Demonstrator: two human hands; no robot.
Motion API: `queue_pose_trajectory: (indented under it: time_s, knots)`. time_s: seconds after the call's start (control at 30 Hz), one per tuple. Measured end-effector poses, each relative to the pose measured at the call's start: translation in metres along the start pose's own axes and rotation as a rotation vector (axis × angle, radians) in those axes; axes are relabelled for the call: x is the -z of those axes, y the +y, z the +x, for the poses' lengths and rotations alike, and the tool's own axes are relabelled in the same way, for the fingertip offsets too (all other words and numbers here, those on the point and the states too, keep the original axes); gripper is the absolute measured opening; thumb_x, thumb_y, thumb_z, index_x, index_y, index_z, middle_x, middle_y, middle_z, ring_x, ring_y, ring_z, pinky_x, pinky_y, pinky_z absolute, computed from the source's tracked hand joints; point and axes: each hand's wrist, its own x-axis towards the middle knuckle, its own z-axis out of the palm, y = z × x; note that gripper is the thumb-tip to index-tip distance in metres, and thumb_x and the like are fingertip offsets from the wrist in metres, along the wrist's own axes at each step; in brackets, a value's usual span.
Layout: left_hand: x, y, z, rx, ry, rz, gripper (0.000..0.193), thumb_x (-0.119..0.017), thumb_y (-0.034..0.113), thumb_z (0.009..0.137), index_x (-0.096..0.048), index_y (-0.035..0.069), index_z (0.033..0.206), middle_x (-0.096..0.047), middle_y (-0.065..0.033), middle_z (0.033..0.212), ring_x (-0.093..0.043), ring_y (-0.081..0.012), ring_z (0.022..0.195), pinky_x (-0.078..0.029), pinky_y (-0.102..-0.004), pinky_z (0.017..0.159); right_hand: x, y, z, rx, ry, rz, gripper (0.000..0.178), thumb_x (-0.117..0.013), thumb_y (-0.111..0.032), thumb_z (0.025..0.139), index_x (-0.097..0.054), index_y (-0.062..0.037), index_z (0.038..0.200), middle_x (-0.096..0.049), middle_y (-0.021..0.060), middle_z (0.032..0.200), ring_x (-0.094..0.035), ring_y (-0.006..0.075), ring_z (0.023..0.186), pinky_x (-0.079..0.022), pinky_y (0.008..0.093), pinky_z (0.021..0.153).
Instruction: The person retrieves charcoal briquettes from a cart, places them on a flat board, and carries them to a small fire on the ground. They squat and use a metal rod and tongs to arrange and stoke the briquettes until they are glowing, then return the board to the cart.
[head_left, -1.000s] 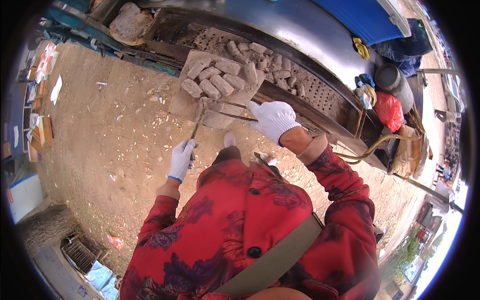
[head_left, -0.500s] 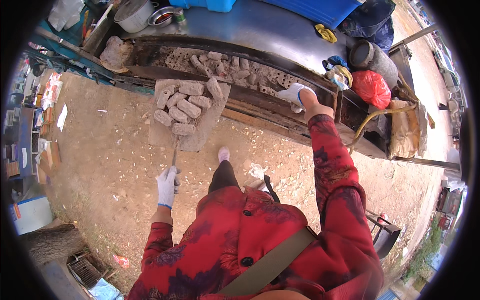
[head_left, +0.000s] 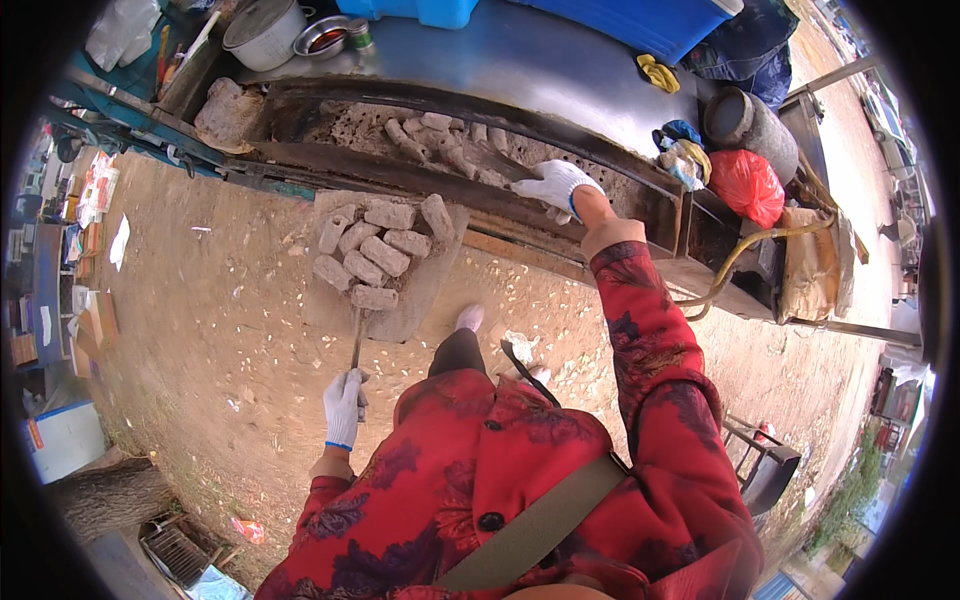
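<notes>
My left hand (head_left: 343, 402), in a white knit glove with blue cuff, is closed around the thin metal handle (head_left: 358, 340) of a flat, wide shovel (head_left: 425, 300). Several ash-coated, grey-brown briquettes (head_left: 384, 255) lie heaped on its blade, just in front of a long metal trough (head_left: 350, 155). My right hand (head_left: 562, 188), gloved the same way, is at the trough's near edge, closed on a flat scraper (head_left: 500, 160) whose blade points left toward more briquettes (head_left: 437, 122) on the ash bed. Its handle is hidden within the glove.
Behind the trough is a metal worktop (head_left: 510, 60) with blue bins (head_left: 640, 25), a pot (head_left: 265, 35) and a steel bowl (head_left: 320, 38). A gas cylinder (head_left: 750, 128), red plastic bag (head_left: 748, 188) and yellow hose (head_left: 745, 245) are at right. Debris-strewn dirt ground (head_left: 220, 300) lies below.
My right hand has moved left along the trough, and the scraper blade now shows among the briquettes. The loaded shovel and my left hand sit slightly lower in the picture.
</notes>
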Motion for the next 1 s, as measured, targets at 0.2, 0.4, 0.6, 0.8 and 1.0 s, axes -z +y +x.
queue_pose_trajectory:
  time_s: [0.2,0.4,0.6,0.8,1.0]
  knots:
    - [-0.006,0.027,0.019,-0.119,-0.06,0.137,0.034,-0.053,0.034,0.099,-0.066,0.002,0.099,-0.046,0.0022,0.056,-0.039,-0.0044,0.042,-0.033,-0.0225,0.038,0.006,0.084,-0.121,-0.012,-0.09,0.462,0.047,-0.063,-0.041,0.093,-0.059,-0.0051,0.123,-0.053,0.0004,0.068,-0.053,0.0088,0.047,-0.046,0.0237,0.041]
    - [-0.057,0.055,-0.001,-0.394,-0.328,0.356,0.03,-0.051,0.029,0.101,-0.062,0.002,0.096,-0.045,0.0025,0.055,-0.037,-0.0039,0.041,-0.029,-0.0218,0.036,-0.111,0.244,-0.31,-0.38,0.02,0.887,0.061,-0.059,-0.054,0.091,-0.055,-0.0111,0.135,-0.059,0.0018,0.072,-0.059,0.0111,0.054,-0.047,0.0256,0.043]
    - [-0.168,0.057,-0.067,-0.549,-0.63,0.476,0.027,-0.053,0.027,0.1,-0.062,0.002,0.093,-0.044,0.0031,0.052,-0.036,-0.0043,0.039,-0.029,-0.022,0.036,-0.273,0.369,-0.472,-0.621,0.25,1.33,0.048,-0.07,-0.045,0.087,-0.061,-0.0067,0.115,-0.056,-0.0003,0.07,-0.056,0.0104,0.055,-0.047,0.0273,0.049]
    - [-0.314,0.044,-0.147,-0.553,-1.02,0.681,0.028,-0.054,0.028,0.1,-0.063,0.003,0.092,-0.05,0.0013,0.053,-0.04,-0.0056,0.039,-0.031,-0.0218,0.037,-0.391,0.417,-0.606,-0.83,0.529,1.601,0.046,-0.072,-0.048,0.085,-0.061,-0.0069,0.103,-0.06,0.0026,0.075,-0.059,0.0111,0.058,-0.049,0.0274,0.05]
    - [-0.492,0.003,-0.238,-0.447,-1.316,0.877,0.029,-0.055,0.029,0.099,-0.066,0.003,0.093,-0.052,0.0006,0.054,-0.042,-0.0066,0.039,-0.033,-0.0231,0.036,-0.442,0.421,-0.684,-0.989,0.797,1.798,0.045,-0.068,-0.053,0.085,-0.061,-0.0114,0.098,-0.061,0.0006,0.072,-0.057,0.0102,0.052,-0.036,0.0248,0.037]
